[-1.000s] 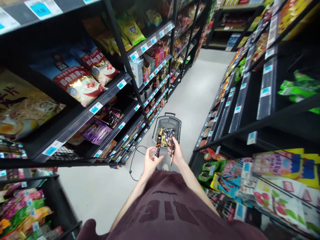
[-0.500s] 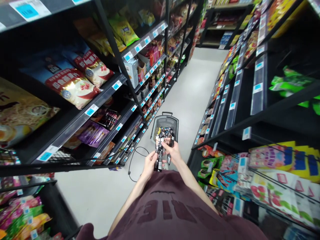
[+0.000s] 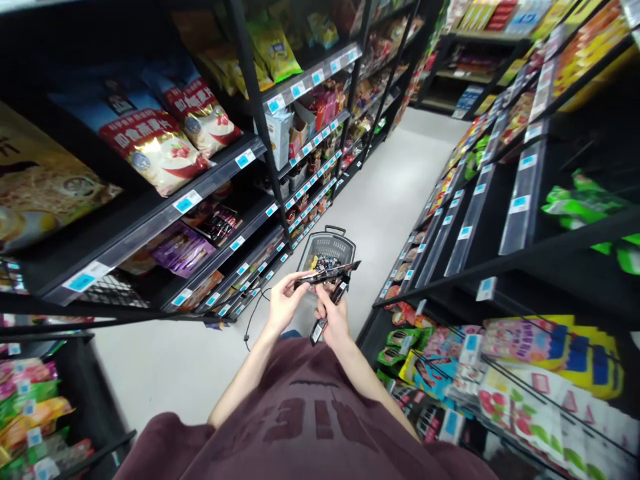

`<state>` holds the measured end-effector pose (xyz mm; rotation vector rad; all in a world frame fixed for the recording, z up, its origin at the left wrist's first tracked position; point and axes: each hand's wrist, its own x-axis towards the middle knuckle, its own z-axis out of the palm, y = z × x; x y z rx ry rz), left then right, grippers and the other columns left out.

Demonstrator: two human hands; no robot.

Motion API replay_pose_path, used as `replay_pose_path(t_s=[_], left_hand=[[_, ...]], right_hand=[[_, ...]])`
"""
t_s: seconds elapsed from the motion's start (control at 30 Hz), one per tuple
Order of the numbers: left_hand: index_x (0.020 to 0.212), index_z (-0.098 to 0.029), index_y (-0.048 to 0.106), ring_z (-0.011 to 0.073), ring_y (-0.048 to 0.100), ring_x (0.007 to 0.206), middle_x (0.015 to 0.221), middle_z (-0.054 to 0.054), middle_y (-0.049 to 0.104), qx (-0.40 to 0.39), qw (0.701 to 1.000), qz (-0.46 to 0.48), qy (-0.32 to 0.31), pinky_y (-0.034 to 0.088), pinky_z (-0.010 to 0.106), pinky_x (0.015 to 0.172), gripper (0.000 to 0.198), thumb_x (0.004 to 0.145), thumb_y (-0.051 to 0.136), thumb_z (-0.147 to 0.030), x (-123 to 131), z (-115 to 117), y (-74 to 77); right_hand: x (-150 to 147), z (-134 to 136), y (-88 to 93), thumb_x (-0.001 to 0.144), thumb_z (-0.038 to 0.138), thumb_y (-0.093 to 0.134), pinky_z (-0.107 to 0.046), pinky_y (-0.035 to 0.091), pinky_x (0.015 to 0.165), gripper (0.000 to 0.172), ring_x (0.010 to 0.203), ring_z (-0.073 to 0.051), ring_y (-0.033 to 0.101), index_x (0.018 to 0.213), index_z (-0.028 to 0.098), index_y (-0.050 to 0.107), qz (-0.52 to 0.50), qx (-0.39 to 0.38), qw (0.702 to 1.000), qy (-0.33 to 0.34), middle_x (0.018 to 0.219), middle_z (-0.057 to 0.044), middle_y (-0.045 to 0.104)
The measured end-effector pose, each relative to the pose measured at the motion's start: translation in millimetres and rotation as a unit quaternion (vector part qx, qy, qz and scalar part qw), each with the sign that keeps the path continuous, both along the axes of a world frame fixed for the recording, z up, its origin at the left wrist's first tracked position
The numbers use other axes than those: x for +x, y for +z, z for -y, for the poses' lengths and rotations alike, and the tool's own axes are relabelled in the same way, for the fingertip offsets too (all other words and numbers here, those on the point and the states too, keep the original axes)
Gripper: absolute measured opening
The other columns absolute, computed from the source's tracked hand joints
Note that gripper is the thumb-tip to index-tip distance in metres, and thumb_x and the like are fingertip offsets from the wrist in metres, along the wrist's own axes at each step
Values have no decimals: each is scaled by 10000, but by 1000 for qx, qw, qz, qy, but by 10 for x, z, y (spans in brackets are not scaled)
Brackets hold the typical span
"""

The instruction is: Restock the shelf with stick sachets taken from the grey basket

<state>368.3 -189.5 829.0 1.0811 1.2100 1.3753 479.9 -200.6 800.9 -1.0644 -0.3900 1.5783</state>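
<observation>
While both hands are loaded, basket sits just beyond them

With the forearms stretched forward over the dark maroon shirt (image 3: 320, 413), the left hand (image 3: 283, 305) has a thin dark packet (image 3: 330, 273) pinched at its near end, thumb against fingers. Packet lies nearly crosswise, far end pointing right and slightly up in view. Right hand (image 3: 336, 321) is closed around dark packaging (image 3: 319, 329), which sticks out above and below the grip; can't tell if that's one packet or more. Right fingertips sit right under the left-hand packet; contact unclear.

Grey basket (image 3: 331, 244) is on the pale floor (image 3: 395, 173), past the hands. Small mixed packets (image 3: 326, 261) in it, partly hidden by the held ones; print too small to read. Black cable (image 3: 251, 319) on floor, left of the basket.

Left shelving (image 3: 220, 168): red-and-white bags (image 3: 163, 143), purple packets (image 3: 184, 255) one level lower. Right shelving (image 3: 440, 275): white pouches with red fruit print (image 3: 525, 407) low down, green packets (image 3: 580, 203) higher.
</observation>
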Motion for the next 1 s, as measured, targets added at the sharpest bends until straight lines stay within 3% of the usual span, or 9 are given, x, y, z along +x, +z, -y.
replay_pose_path(t_s=[0.1, 0.2, 0.27, 0.6, 1.0], left_hand=[[1052, -178, 737, 236, 676, 1046, 1157, 109, 721, 5, 1000, -13, -26, 526, 372, 953, 270, 839, 678, -333, 17, -27, 104], [1048, -176, 736, 230, 691, 1018, 1139, 104, 729, 10, 1000, 0, -7, 538, 362, 939, 269, 841, 681, -340, 58, -10, 106], [1032, -173, 739, 233, 694, 1027, 1120, 104, 735, 10, 1000, 9, 11, 540, 356, 937, 264, 836, 689, -343, 94, 10, 91], [1100, -196, 741, 211, 699, 990, 1150, 90, 729, 8, 1000, -2, -19, 545, 318, 909, 294, 887, 630, -365, 163, 57, 13], [1093, -168, 741, 179, 694, 826, 1107, 101, 740, -17, 1000, 19, 18, 558, 287, 759, 335, 884, 623, -401, 190, 32, -16]], right_hand=[[-16, 14, 106, 699, 417, 805, -182, 302, 384, 355, 404, -25, 279, 858, 203, 571, 3, 6, 999, -34, 663, 66, 586], [-10, -8, 177, 696, 405, 815, -182, 314, 390, 359, 398, -39, 270, 793, 207, 531, 2, -2, 997, -82, 513, 115, 398], [-2, -23, 211, 700, 407, 811, -186, 324, 392, 362, 399, -42, 266, 780, 209, 519, 2, -9, 996, -94, 502, 119, 351], [50, -60, 292, 653, 366, 819, -194, 292, 388, 381, 415, -37, 266, 795, 214, 500, -14, -20, 995, -99, 555, 110, 394], [-6, -35, 322, 628, 298, 825, -192, 286, 401, 404, 415, -36, 273, 746, 216, 448, -3, -13, 993, -120, 510, 121, 361]])
